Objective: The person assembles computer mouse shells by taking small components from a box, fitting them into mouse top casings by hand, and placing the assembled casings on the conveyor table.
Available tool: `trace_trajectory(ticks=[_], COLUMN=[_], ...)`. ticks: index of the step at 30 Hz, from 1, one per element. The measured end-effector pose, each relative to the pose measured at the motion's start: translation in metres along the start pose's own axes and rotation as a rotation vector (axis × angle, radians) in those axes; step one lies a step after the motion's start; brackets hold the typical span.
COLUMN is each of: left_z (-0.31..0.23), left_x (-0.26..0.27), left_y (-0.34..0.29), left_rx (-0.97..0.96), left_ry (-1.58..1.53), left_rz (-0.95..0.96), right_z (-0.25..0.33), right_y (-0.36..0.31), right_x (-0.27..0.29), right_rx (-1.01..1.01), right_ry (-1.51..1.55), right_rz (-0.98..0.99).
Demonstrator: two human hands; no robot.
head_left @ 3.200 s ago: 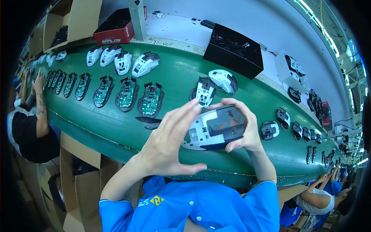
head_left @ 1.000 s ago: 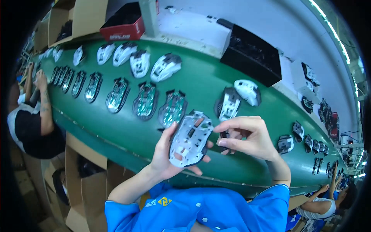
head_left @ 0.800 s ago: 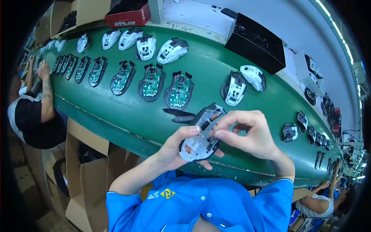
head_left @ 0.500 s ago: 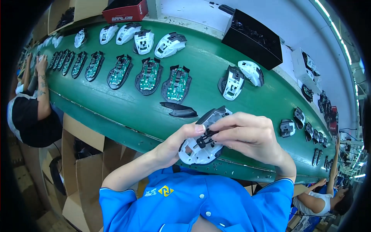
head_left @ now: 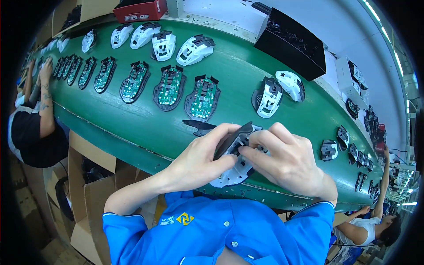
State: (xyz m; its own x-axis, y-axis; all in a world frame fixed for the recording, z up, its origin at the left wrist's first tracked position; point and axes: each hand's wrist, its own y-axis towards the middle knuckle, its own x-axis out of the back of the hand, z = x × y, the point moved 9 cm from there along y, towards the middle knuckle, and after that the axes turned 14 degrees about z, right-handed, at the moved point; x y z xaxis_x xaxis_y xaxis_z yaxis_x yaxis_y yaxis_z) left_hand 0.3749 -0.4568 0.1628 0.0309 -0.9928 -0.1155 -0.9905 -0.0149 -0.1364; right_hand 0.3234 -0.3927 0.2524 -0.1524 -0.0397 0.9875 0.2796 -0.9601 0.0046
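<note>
Above the front edge of the belt I hold a computer mouse top shell (head_left: 230, 178), white inside with a dark grey outer side, its hollow underside turned up. My left hand (head_left: 194, 158) is closed around its left side, thumb on the inner face. My right hand (head_left: 289, 161) is closed at the other side, with the thumb and fingertips reaching into the hollow; any small part between them is hidden. A curved black side piece (head_left: 198, 127) lies just beyond my left hand. Behind it rests a mouse base with a green circuit board (head_left: 202, 101).
More mouse bases (head_left: 169, 88) form a row leftward on the green belt (head_left: 123, 117). White-and-black shells (head_left: 196, 49) lie behind them, others (head_left: 268, 99) at right. A black box of parts (head_left: 289, 44) stands at the back. Co-workers (head_left: 33, 128) sit at both sides; cardboard boxes (head_left: 99, 198) stand below left.
The shell has tilted up on its side between my hands. My left hand has shifted its grip further round the shell, partly covering the black side piece. My right fingers remain inside the shell.
</note>
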Motion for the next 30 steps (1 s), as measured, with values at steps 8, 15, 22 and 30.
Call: trace_trajectory(ticks=[8, 15, 22, 30], left_z=[0.001, 0.002, -0.017, -0.036], left_x=[0.017, 0.034, 0.034, 0.02], left_y=[0.004, -0.003, -0.009, -0.022], left_rx=[-0.062, -0.117, -0.296, -0.442], left_ry=[0.071, 0.011, 0.292, 0.457], left_rz=[-0.203, -0.352, -0.438, -0.474], right_z=[-0.034, -0.043, -0.035, -0.026], right_y=[-0.011, -0.007, -0.01, -0.016], right_x=[0.0, -0.033, -0.048, -0.033], right_rx=[-0.318, -0.47, -0.403, -0.327], right_ry=[0.292, 0.747, 0.795, 0.727], right_rz=[-0.269, -0.135, -0.292, -0.554])
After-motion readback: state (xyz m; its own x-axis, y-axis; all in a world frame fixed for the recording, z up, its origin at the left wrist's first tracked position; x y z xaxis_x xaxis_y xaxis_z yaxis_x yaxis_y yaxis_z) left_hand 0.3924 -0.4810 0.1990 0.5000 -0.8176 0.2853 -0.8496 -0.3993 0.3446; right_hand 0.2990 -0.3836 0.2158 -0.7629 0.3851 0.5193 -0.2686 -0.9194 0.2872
